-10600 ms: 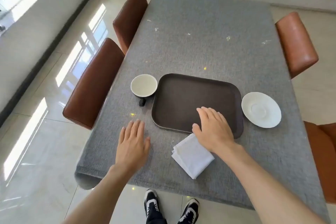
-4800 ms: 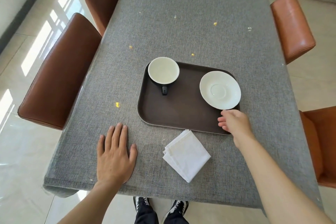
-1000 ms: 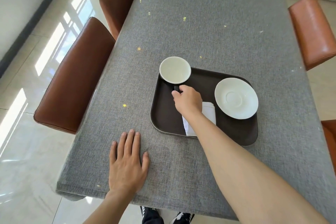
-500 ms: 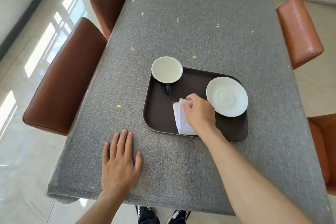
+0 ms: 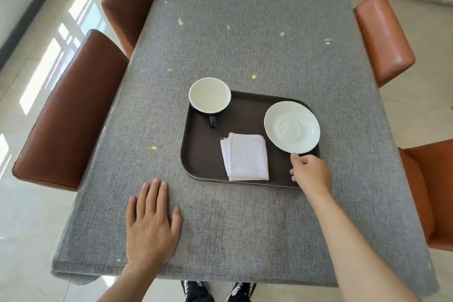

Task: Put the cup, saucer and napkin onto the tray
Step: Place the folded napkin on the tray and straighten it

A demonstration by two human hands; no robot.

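A dark brown tray [image 5: 203, 154] lies on the grey tablecloth. On its far left corner stands a cup [image 5: 209, 94], white inside and dark outside, with its handle pointing toward me. A white saucer [image 5: 291, 126] rests on the tray's right side. A folded white napkin [image 5: 246, 157] lies flat in the tray's near middle. My right hand [image 5: 312, 174] hovers over the tray's near right corner with its fingers curled and nothing in them, the index fingertip at the saucer's near rim. My left hand [image 5: 152, 223] lies flat on the cloth near the table's front edge, fingers apart.
The long table [image 5: 245, 32] stretches away from me. Two brown chairs [image 5: 71, 110] stand along its left side and two orange-brown chairs [image 5: 383, 37] along its right. My shoes [image 5: 218, 292] show below the front edge. Glossy tiled floor lies to the left.
My right hand has let go of the napkin, which now lies flat on the tray. The hand has moved right to the saucer's near rim. My left hand has not moved.
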